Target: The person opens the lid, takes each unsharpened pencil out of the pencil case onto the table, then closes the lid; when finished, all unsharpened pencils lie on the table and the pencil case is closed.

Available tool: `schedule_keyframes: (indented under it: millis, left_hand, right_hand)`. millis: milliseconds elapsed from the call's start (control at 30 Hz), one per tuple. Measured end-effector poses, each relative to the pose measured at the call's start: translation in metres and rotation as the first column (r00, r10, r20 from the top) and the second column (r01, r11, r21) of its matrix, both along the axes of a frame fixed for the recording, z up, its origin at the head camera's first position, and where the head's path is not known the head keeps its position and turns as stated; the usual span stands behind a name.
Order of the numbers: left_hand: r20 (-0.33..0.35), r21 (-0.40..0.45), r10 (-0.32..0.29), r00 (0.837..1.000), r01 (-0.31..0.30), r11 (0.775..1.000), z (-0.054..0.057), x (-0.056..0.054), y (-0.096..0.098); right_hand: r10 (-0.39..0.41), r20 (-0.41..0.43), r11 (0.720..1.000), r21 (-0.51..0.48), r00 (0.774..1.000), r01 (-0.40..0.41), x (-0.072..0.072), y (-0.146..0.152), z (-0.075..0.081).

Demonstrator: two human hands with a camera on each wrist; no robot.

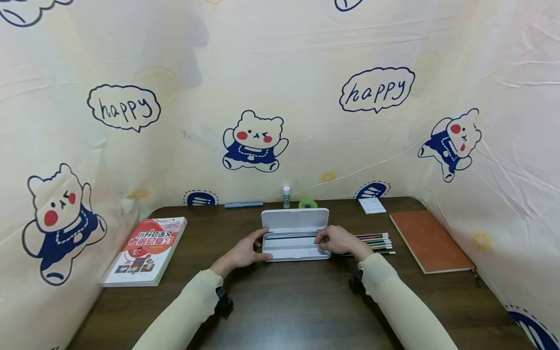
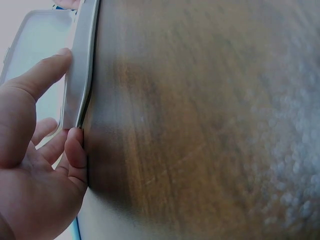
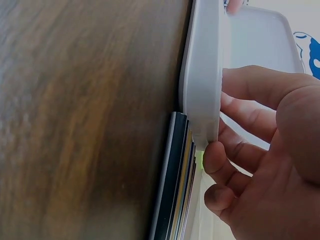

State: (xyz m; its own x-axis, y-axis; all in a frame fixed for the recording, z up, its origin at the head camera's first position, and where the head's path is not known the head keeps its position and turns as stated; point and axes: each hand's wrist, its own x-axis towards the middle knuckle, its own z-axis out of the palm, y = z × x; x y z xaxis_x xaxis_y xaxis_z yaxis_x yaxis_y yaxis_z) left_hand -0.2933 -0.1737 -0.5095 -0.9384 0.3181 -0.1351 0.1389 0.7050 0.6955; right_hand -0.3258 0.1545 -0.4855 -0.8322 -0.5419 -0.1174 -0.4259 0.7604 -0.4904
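Note:
An open white pencil case point(image 1: 288, 253) lies on the table, lid raised at the back. In its rear compartment runs a thin dark strip like a pencil point(image 1: 284, 237). My left hand point(image 1: 242, 250) grips the case's left end, thumb on the front wall, fingers round the far corner. At the right end my right hand point(image 1: 341, 239) bends over the rim; its thumb point(image 3: 250, 82) and forefinger tips are inside, hidden by the wall, so what they pinch cannot be seen. Several pencils point(image 1: 379, 243) lie beside the case, partly under the right hand.
A book point(image 1: 146, 250) lies at the left, a brown notebook point(image 1: 430, 241) at the right. Along the back are a blue pen-like stick point(image 1: 243, 205), a glue stick point(image 1: 286, 197), green tape point(image 1: 308, 203) and a white card point(image 1: 372, 205). Printed cloth hangs round the table.

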Motion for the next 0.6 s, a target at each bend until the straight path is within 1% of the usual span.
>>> schedule_keyframes:
  millis: [233, 433, 600]
  left_hand:
    - [-0.002, 0.004, -0.003, 1.0, 0.003, 1.0, 0.0006, -0.0002, 0.0005]
    - [0.0, 0.012, -0.002, 1.0, 0.002, 1.0, 0.001, 0.0003, 0.0006]
    - [-0.01, 0.014, -0.009, 1.0, 0.009, 1.0, 0.0, -0.0001, -0.0006]
  right_hand:
    - [-0.034, 0.039, 0.999, -0.015, 0.999, 0.034, 0.0001, -0.0011, 0.0012]
    - [-0.046, 0.04, 0.998, -0.045, 0.998, 0.048, 0.0001, -0.0017, 0.0008]
    - [-0.076, 0.052, 0.995, -0.061, 0.996, 0.079, -0.0014, -0.003, 0.0006]
